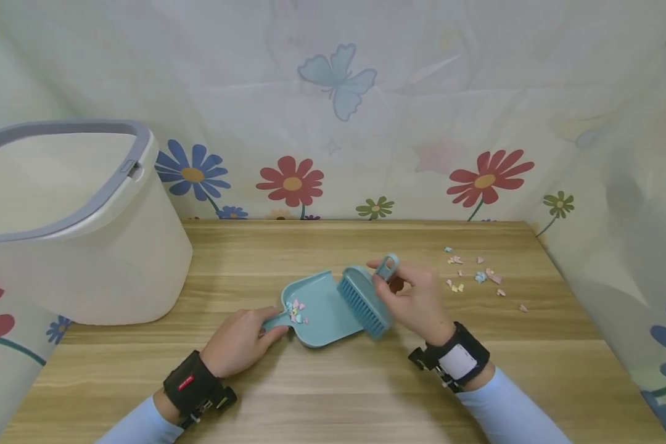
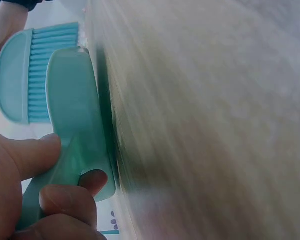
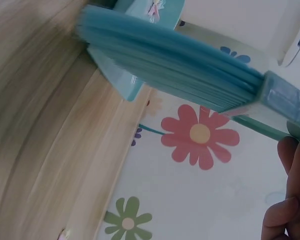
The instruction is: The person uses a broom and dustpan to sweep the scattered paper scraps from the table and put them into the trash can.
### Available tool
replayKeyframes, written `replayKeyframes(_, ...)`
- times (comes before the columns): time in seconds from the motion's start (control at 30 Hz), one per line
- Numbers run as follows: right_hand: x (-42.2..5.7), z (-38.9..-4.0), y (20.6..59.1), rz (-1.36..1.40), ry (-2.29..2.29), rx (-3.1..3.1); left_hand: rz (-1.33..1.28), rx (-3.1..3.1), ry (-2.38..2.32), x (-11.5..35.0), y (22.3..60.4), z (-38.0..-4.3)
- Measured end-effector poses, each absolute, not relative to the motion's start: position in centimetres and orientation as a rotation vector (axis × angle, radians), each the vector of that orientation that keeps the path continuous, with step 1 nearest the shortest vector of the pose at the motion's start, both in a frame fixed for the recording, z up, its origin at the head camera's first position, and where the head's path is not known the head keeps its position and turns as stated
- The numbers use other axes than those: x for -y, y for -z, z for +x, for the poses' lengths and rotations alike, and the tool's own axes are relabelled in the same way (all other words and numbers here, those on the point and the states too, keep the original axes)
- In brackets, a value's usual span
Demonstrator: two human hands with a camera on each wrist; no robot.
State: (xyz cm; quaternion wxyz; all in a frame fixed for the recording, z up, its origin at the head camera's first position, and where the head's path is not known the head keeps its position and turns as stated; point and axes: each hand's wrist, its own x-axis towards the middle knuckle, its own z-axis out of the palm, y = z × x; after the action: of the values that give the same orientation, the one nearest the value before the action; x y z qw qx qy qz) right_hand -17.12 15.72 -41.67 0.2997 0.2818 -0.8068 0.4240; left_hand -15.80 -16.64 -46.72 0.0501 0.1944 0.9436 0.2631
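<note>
My left hand (image 1: 241,342) grips the handle of a light blue dustpan (image 1: 322,317) on the wooden table. Small pastel paper scraps (image 1: 295,311) lie in the pan near its handle. Between thumb and fingers, my right hand (image 1: 422,299) holds the handle of a matching blue hand brush (image 1: 366,299). The brush tilts over the pan's open right edge, bristles facing down and left. In the left wrist view, thumb and fingers wrap the dustpan handle (image 2: 65,167). Blurred bristles (image 3: 175,65) overlap the pan in the right wrist view.
More pastel scraps (image 1: 480,276) are scattered on the table (image 1: 366,394) at the right. A large white bin (image 1: 100,265) with a grey-blue rim stands at the left. Behind the table hangs a flowered curtain (image 1: 394,154).
</note>
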Motion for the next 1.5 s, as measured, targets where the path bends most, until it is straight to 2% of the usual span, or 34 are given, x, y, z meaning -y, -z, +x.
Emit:
replayKeyframes(0.3,-20.4,-14.6,42.7,0.468,-1.228,2.184,0.619,-2.926,-0.800,17.1,46.2,-15.7)
replayKeyframes(0.5,-23.3,-12.4,43.9,0.238,-1.297,2.259,0.603,-2.936,-0.883,17.8,44.3,-15.2)
replayKeyframes(0.77,-25.8,-10.4,44.7,0.059,-1.351,2.299,0.677,-3.086,-0.940,20.2,38.5,-13.9)
replayKeyframes(1.17,-27.6,-9.8,45.6,-0.074,-1.362,2.376,0.737,-3.502,-0.762,24.6,29.2,-11.6)
replayKeyframes(1.27,-27.9,-9.8,46.0,-0.107,-1.368,2.393,0.668,-3.600,-0.720,25.7,27.2,-11.6)
replayKeyframes(1.5,-28.5,-9.7,46.5,-0.197,-1.373,2.419,0.290,-3.616,-0.831,28.8,23.9,-12.7)
